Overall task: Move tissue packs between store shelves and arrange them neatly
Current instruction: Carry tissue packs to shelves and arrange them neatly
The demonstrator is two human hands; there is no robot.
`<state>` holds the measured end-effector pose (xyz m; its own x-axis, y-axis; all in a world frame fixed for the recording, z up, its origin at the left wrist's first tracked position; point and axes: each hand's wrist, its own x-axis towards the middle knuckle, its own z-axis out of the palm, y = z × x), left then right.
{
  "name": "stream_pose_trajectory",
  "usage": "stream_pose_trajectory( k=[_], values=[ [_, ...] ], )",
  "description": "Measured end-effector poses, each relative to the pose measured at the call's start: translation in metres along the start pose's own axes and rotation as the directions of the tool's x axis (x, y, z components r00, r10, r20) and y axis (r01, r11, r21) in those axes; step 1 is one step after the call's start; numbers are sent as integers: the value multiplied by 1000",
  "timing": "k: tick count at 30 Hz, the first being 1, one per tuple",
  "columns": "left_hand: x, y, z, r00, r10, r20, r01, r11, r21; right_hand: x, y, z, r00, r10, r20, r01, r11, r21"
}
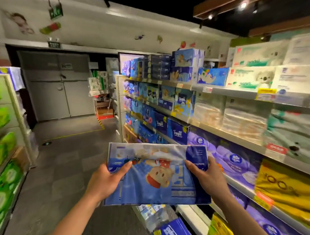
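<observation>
Held item: I have a blue tissue pack [155, 174] with a cartoon bear printed on it, held in mid-air in the aisle, off every shelf, its picture upside down to me.
Left hand [107, 179]: I see it clasped on the pack's left edge, thumb lying across the top face, fingers hidden underneath.
Right hand [205, 175]: I see it clasped on the pack's right edge, thumb on top, fingers wrapped round the side.
Right shelving [228, 137]: just beside the pack, its tiers are full; dark blue Tempo packs [178, 132] sit at the near end, purple packs [229, 160] along the tier by my right hand, yellow packs [287, 186] further right.
Left shelving [13, 105]: across the aisle, well apart from the pack, stacked with green packs [3, 156].
Far end: grey double doors [60, 86].
</observation>
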<state>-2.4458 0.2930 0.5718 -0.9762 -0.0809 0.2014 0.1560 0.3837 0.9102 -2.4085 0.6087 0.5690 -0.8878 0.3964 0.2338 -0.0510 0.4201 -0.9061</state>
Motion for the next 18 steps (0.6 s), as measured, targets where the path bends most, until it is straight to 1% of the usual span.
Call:
stream_pose_trajectory(
  k=[4, 10, 13, 14, 18],
  values=[
    [130, 11, 5, 996, 77, 53, -77, 997, 3, 99, -18, 45, 996, -53, -78, 51, 998, -28],
    [325, 7, 42, 972, 211, 105, -202, 975, -89, 264, -25, 107, 981, -117, -157, 107, 992, -69],
    [426, -2, 60, 966, 243, 86, -230, 963, -138, 356, -34, 137, 965, -190, -178, 170, 978, -120],
    [444, 0, 63, 966, 246, 84, -233, 963, -137, 370, -40, 140, 963, -200, -182, 178, 976, -129],
    [573, 4, 70, 957, 275, 93, -262, 956, -130, 483, -62, 180, 950, -212, -229, 176, 970, -168]
  ],
)
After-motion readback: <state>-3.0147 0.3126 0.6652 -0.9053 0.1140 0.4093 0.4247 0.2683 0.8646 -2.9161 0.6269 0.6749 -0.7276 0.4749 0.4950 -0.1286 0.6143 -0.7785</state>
